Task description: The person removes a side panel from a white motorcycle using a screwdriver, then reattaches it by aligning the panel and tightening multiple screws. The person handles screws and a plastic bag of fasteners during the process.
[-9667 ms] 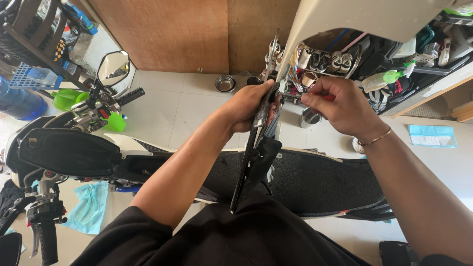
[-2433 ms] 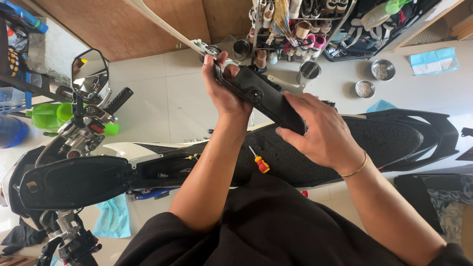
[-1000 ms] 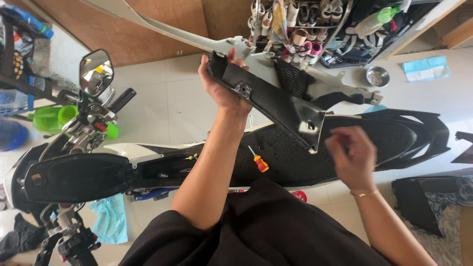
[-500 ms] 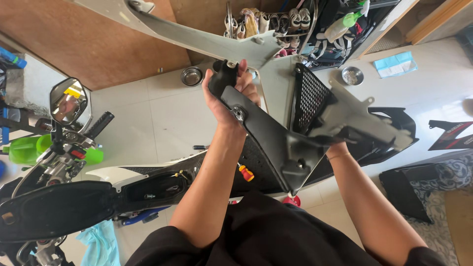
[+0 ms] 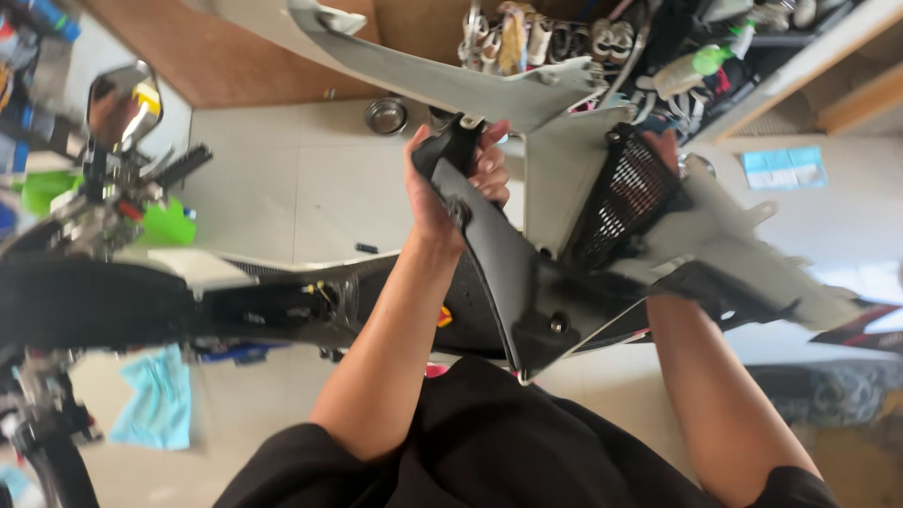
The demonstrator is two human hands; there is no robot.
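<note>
Hands (image 5: 450,183) grip black fairing panel (image 5: 527,292) above scooter (image 5: 273,301).

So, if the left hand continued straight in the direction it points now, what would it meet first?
Probably the grey fairing panel: the left hand, gripping the top end of the black panel, points up towards it. Depth is unclear, so it could pass beneath.

Our left hand (image 5: 451,183) is raised at upper centre, fingers curled in a tight grip; our right forearm (image 5: 705,386) reaches up, its hand hidden.
</note>
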